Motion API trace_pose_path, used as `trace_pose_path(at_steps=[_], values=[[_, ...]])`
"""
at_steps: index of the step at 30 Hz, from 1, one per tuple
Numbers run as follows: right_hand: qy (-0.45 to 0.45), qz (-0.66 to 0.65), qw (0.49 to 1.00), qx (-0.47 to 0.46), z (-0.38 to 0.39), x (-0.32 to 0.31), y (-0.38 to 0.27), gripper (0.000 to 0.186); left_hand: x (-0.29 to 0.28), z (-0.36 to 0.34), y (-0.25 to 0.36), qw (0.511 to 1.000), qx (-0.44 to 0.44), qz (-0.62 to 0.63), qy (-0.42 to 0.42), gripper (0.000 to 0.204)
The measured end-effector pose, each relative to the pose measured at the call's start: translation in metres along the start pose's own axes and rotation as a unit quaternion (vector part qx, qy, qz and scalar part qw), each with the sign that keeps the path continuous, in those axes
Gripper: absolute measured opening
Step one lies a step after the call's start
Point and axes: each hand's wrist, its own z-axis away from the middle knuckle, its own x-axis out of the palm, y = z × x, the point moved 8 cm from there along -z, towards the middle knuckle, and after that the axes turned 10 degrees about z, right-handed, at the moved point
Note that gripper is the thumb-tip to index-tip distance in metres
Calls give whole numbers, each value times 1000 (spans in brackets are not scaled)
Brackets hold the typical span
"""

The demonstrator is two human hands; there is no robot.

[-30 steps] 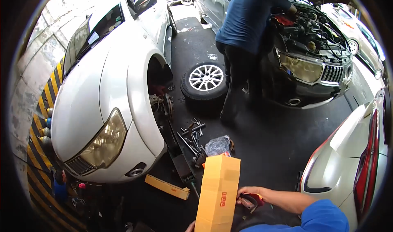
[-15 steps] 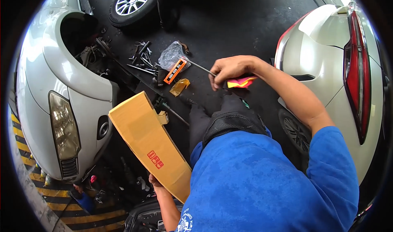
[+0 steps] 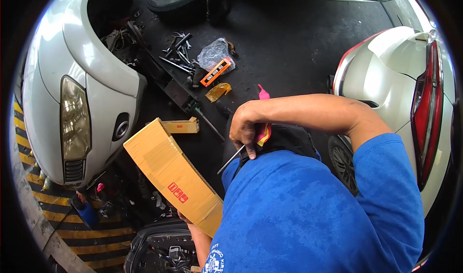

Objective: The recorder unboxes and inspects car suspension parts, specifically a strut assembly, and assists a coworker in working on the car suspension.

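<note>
My right hand [image 3: 243, 126] is at my waist, closed on a thin metal rod [image 3: 230, 159], beside a dark waistband [image 3: 299, 140]; pink-and-yellow material [image 3: 264, 133] shows under the wrist. My left hand [image 3: 184, 216], mostly hidden, grips a long cardboard box [image 3: 169, 172] that is tilted along my left side. Beyond the box lies a smaller cardboard box [image 3: 181, 125]. Ahead on the dark floor are loose wrenches [image 3: 181, 51], a crumpled plastic bag [image 3: 212, 53], an orange narrow box [image 3: 215, 72], an amber packet [image 3: 218, 92] and a jack [image 3: 177, 92].
A white car [image 3: 55, 104] with an exposed wheel well stands left, another car [image 3: 386, 70] right. A detached wheel [image 3: 176, 3] and a co-worker's dark-trousered leg [image 3: 217, 3] are at the top. An open black case [image 3: 159, 249] sits at lower left, near a striped floor edge [image 3: 96, 234].
My view has tipped down from the cars to my body. My right hand, with the rod, has moved down and inward to my waist, the rod now pointing toward lower left.
</note>
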Motion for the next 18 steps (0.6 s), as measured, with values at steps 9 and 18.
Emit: trace_pose_path(at_steps=[9, 18], values=[[133, 48, 981, 136, 23, 23, 15, 35, -4, -28, -49, 996, -88, 18, -5, 72], [258, 25, 951, 168, 75, 48, -3, 28, -2, 11, -24, 999, 4, 21, 34, 73]])
